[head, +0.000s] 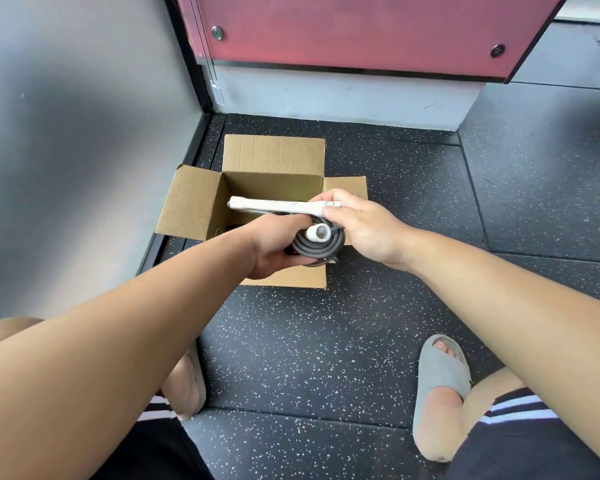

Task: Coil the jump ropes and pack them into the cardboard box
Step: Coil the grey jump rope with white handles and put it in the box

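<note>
Speckled floor (395,209) stretches right of cardboard box (187,202); wall (84,133) close left.

Speckled dark floor mat (326,341) is laid below the right hand (364,226). Pink panel (361,29), fixed by two screws (217,32), is mounted well beyond it, white plinth (343,98) underneath. Grey wall (84,133) is seen left of the left hand (274,244). Grey slides (440,372) are worn, nearer than both.
</note>
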